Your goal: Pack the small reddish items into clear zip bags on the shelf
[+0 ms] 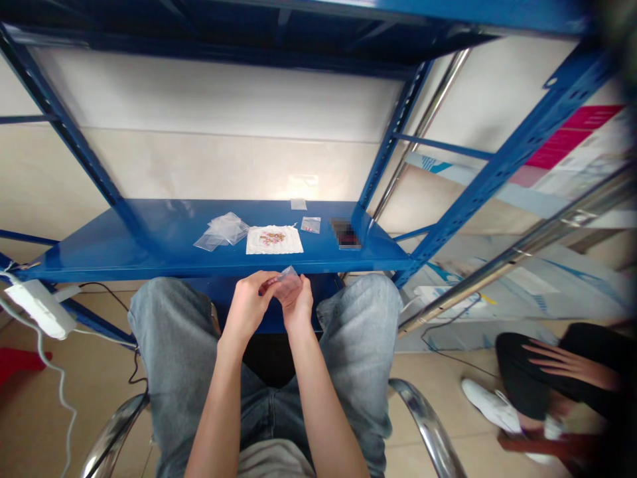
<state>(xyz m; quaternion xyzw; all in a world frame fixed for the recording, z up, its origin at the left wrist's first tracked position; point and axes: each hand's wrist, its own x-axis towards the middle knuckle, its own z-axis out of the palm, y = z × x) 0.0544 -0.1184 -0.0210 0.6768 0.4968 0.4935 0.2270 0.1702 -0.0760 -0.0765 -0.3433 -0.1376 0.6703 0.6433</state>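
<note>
Just in front of the shelf edge, both hands hold a small clear plastic bag (288,282). My left hand (255,297) pinches its left side between thumb and fingers. Fingers of my right hand (298,304) are closed around its right side, with the bag lying over the palm. Whether anything is inside it I cannot make out. Beyond the hands, a white cloth pouch (273,240) with a printed pink and brown design lies flat on the blue shelf (159,239). Behind its right end is another small clear bag (311,225) with tiny coloured bits inside.
Loose clear bags (222,230) lie piled left of the pouch. A small pale packet (298,204) is near the shelf's back, and a dark blurred object (345,234) lies to the right. A white power strip (40,309) hangs at left. Another person's hand (572,365) rests on a knee at right.
</note>
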